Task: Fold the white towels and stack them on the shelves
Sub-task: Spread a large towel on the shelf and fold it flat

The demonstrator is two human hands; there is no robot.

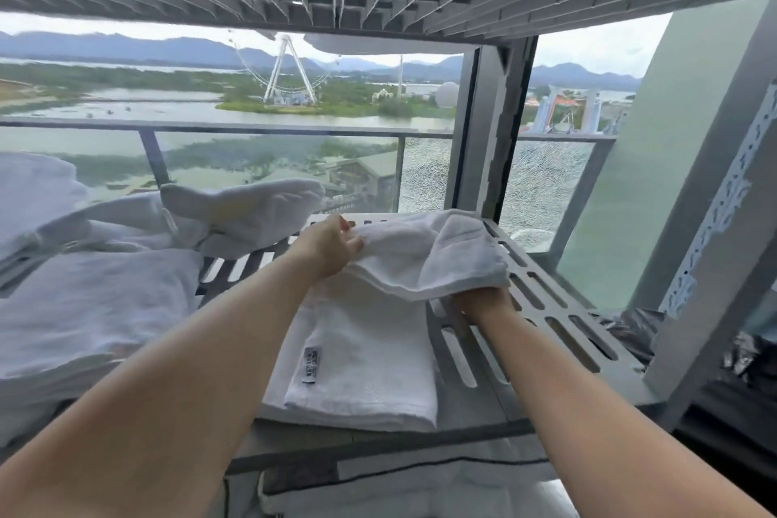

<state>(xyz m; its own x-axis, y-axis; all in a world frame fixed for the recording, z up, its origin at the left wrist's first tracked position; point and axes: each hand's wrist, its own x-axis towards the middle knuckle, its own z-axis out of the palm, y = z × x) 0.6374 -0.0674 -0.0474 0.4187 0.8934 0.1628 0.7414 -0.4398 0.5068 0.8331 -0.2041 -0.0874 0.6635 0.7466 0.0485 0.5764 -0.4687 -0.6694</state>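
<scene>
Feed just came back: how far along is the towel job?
Done: one tagged folded towel lies on the slotted shelf. In hand: left hand and right hand grip a second folded towel over its far end. Left: rumpled towels heaped at the left, unfolded.

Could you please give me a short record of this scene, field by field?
top towel: white, folded, held partly over the folded towel
left hand: pinches the top towel's left edge
right hand: grips its near right edge
folded towel: lies flat on the slotted shelf, label facing up
loose towels: white, unfolded, heaped at the left
</scene>
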